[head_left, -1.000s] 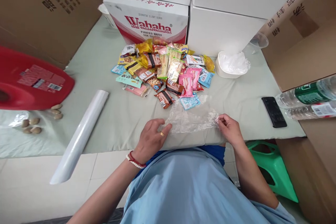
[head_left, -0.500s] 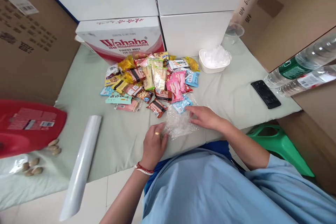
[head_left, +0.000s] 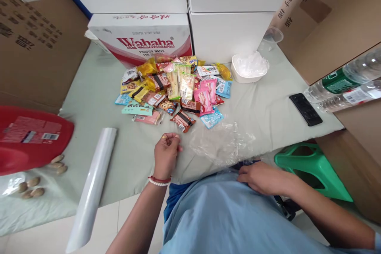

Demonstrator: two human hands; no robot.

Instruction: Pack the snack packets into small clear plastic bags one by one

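A clear plastic bag (head_left: 217, 143), crinkled and see-through, lies spread on the cloth-covered table near its front edge. To its left is my left hand (head_left: 167, 152), closed with curled fingers, thumb against them and nothing visible inside. My right hand (head_left: 260, 177) is at the table's front edge by my shirt, just beyond the bag's near side. Its fingers are bent together, and whether any film is in them is hidden. Beyond the bag sits a pile of wrapped snacks (head_left: 187, 85); a brown-wrapped snack (head_left: 182, 121) and a light blue packet (head_left: 212, 118) are closest to me.
Behind the pile stand a Wahaha carton (head_left: 145, 41) and white boxes (head_left: 229, 33). A white tub (head_left: 248, 75) with plastic inside, a phone (head_left: 306, 109) and bottles (head_left: 342, 83) are rightward. Leftward are a white roll (head_left: 92, 186), a red container (head_left: 32, 139) and walnuts (head_left: 33, 187).
My right hand has moved from the bag down to the table edge by my shirt. My left hand has shifted left, off the bag. The bag now lies more spread out to the right.
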